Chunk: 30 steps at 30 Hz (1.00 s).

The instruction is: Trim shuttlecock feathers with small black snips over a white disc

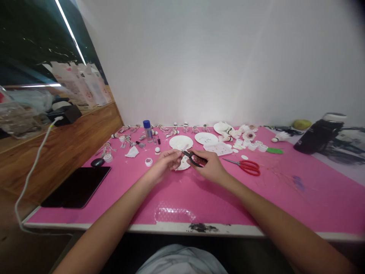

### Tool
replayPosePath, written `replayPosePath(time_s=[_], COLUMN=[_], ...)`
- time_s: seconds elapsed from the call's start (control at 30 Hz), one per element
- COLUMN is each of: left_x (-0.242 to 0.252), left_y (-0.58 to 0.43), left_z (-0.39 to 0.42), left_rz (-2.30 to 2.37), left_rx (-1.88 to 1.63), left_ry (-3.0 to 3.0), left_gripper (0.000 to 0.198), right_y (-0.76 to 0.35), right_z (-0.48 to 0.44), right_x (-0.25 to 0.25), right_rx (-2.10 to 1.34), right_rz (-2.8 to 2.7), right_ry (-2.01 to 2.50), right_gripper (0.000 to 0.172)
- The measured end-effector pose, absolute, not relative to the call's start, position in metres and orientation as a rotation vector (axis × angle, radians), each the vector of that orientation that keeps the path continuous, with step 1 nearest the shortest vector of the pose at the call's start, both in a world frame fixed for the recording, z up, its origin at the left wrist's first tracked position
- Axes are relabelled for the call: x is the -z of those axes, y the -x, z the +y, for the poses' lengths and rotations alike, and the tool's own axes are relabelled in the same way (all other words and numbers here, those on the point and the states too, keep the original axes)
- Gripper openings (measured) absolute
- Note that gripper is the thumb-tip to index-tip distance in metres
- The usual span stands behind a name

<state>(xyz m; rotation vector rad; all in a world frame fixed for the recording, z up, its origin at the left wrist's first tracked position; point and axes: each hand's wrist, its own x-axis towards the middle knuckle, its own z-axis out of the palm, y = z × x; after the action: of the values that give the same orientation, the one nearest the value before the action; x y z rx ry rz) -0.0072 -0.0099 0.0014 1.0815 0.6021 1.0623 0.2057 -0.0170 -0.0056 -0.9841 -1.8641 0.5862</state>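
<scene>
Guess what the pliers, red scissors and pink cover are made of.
Pliers: dark, probably metal; smooth black handles, perhaps plastic-coated. Scissors: grey blades suggest metal; smooth red handles, probably plastic. Cover: glossy, probably plastic, given its bright glare.

Round white plates (172,142): four. Scissors (242,163), pliers (188,154), tablet (76,187), mouse (97,162), black flask (318,134), blue-capped bottle (148,131): one each.

The piece (186,147) pinched in the left hand (168,160) is too small to identify. The right hand (212,164) covers part of the pliers (188,154). Both hands partly hide the plate (183,165) beneath them. Specks on the plate behind (206,139) are too small to tell. The dark bottle (318,134) looks blurred, like the clutter (348,146) beside it. The bottom edge cuts off both forearms (110,222).
</scene>
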Motion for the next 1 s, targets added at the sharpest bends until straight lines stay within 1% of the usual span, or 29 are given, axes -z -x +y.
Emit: replayPosePath(time_s=[0.23, 0.6, 1.0], left_x=[-0.0039, -0.0026, -0.0022], left_y=[0.006, 0.006, 0.0074], left_z=[-0.0113, -0.0108, -0.0105], left_rz=[0.572, 0.564, 0.601], left_rx=[-1.077, -1.096, -1.073], left_ry=[-1.057, -1.055, -1.064], left_gripper=[0.03, 0.03, 0.032], right_y=[-0.205, -0.2015, -0.202], right_z=[-0.0179, -0.0221, -0.0205], right_x=[0.0045, 0.0018, 0.0023], right_rx=[-0.575, -0.677, -0.726], right_rz=[-1.874, -1.837, -1.838], right_ry=[0.995, 1.009, 0.964], right_gripper=[0.04, 0.044, 0.037])
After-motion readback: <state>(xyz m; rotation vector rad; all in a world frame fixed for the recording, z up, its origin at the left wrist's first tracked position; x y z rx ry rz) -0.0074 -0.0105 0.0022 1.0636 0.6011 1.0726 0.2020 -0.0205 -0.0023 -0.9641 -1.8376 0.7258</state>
